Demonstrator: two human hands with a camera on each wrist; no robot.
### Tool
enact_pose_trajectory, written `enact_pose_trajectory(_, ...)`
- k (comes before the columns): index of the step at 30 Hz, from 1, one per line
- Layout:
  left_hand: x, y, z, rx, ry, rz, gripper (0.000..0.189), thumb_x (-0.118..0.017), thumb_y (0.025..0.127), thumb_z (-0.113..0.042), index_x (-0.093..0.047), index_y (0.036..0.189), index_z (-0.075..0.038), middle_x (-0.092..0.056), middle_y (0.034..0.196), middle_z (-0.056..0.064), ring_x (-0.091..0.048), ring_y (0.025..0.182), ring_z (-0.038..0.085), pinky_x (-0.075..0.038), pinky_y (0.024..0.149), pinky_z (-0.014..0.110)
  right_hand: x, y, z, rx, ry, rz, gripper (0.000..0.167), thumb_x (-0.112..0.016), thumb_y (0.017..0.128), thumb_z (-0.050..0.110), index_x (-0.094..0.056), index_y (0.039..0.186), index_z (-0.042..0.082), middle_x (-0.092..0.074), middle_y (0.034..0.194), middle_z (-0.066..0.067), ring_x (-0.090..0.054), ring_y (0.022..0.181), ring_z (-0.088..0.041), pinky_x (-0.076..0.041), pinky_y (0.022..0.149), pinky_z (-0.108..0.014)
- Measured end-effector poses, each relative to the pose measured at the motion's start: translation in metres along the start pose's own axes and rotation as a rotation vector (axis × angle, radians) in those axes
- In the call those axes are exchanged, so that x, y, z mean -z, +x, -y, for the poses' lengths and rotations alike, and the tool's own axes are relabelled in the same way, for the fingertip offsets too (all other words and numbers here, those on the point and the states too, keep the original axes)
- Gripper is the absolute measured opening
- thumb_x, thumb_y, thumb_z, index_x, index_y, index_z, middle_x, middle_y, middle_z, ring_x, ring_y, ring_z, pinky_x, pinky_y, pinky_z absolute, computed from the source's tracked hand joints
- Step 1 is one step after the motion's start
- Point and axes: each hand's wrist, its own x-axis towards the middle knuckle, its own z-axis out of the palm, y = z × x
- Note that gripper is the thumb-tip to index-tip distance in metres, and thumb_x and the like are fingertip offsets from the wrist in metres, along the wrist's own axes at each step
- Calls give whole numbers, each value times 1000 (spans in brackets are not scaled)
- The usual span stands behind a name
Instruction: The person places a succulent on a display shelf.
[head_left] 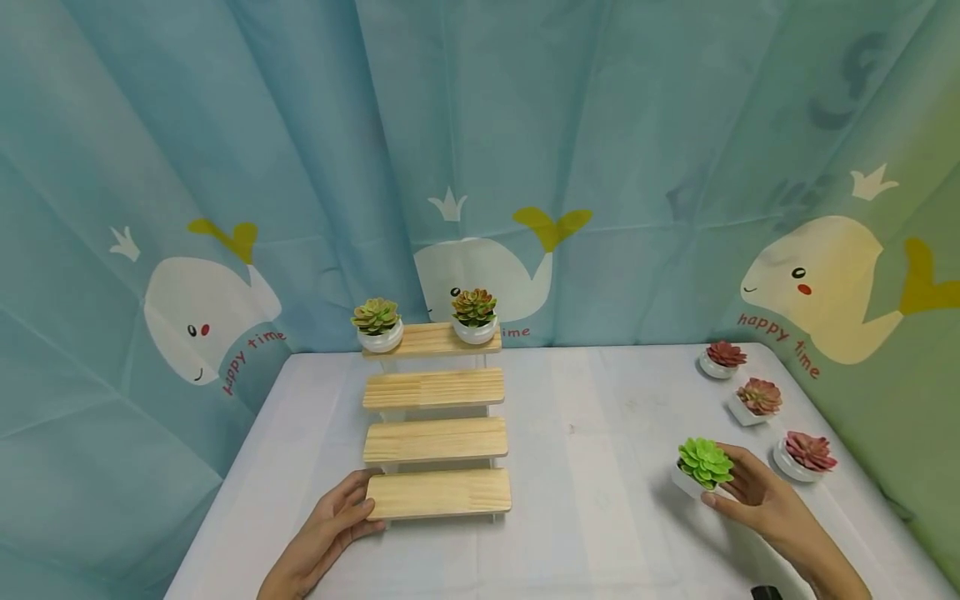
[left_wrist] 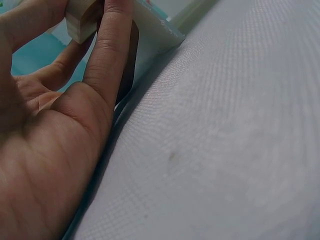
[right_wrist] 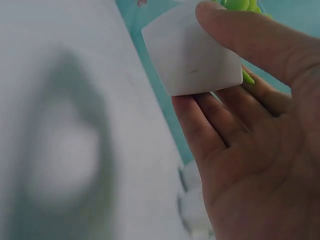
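- Right hand grips the green plant by its white pot: thumb over the top edge, fingers under and behind. The pot looks lifted or tipped off the table; the shadow below it in the right wrist view suggests a gap, but I cannot tell for sure.
- Left hand steadies the stand at the left end of its bottom step. Fingers curl round the wooden corner; the grip looks light.
- The stand is well to the left of the gripped pot, with bare cloth between.
- Done so far, as I judge it: two plants on the top step, one at the left end, one at the right end.
- Left: the three lower steps are bare. Green plant is in hand, not yet on the stand.
- Three pink plants stand in a row just beyond and to the right of the right hand, untouched; the nearest one is close beside the fingers.
- Judgement: roughly a third along if all go on the stand.
- Whale curtain behind.
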Motion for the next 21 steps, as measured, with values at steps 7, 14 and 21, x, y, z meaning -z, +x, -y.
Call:
enact_pose_trajectory(7, 1, 0, 0, -14, -3, 14, 65, -44, 112, -13, -7, 163, 6, 14, 171, 29, -49, 129, -13, -59, 104, 32, -10, 24, 30, 21, -56, 50, 58, -72, 97, 2, -44, 148, 2, -57, 132, 30, -52, 121, 20, -43, 97, 2)
enact_pose_trajectory(14, -1, 2, 0, -12, 46, -20, 61, -45, 112, -16, -16, 162, 3, -16, 167, 22, -54, 131, 0, -59, 105, 35, -27, 47, 56, 50, -96, 78, 64, -77, 95, 12, -44, 149, 2, -56, 135, 25, -51, 124, 19, -42, 100, 1)
enact_pose_trajectory(21, 2, 0, 1, -29, 44, -7, 57, -43, 113, -13, -18, 161, 4, -40, 157, 8, -56, 128, 0, -60, 105, 34, -45, 74, 76, 97, -30, 159, 62, -77, 95, 10, -45, 147, 5, -60, 136, 14, -55, 126, 11, -49, 101, -8)
